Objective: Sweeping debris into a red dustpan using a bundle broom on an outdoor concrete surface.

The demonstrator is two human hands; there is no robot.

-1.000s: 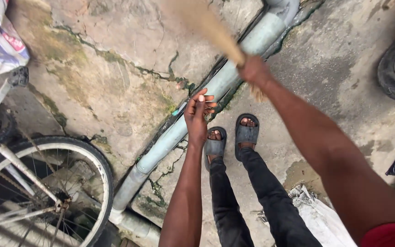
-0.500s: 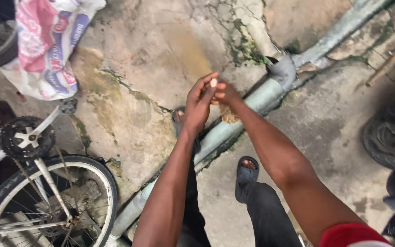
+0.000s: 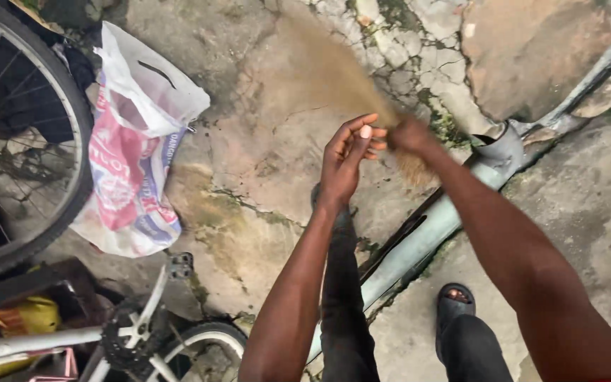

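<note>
At the far left a bicycle wheel (image 3: 44,141) curves down the frame, its black rubber tyre smooth and its thin metal spokes crossing over dark cloth behind. Below it lie a white bicycle frame tube (image 3: 30,344), a toothed black chainring (image 3: 132,339) and part of a second wheel (image 3: 206,343); a yellow object (image 3: 26,318) sits in the corner. Just beside the big tyre a crumpled plastic bag (image 3: 132,163), white with pink and blue print, slumps on the ground (image 3: 270,163), which is rough, cracked concrete stained brown and green.

Near the middle the left hand (image 3: 344,166) is raised with the palm half open; its fingers (image 3: 355,131) are loosely spread and slightly curled, the tips touching or nearly touching the right hand. The right hand (image 3: 410,134) is closed in a fist around the broom (image 3: 334,78), a bundle of thin tan fibres that is blurred and fans up and leftward above both hands; a short tuft shows below the fist.

Under the arms a pale grey pipe (image 3: 426,233), smooth and round, runs diagonally from lower left to upper right with a bulging elbow joint (image 3: 500,152). Dark trouser legs (image 3: 341,297) and a black slotted rubber sandal (image 3: 454,304) stand on either side of the pipe.
</note>
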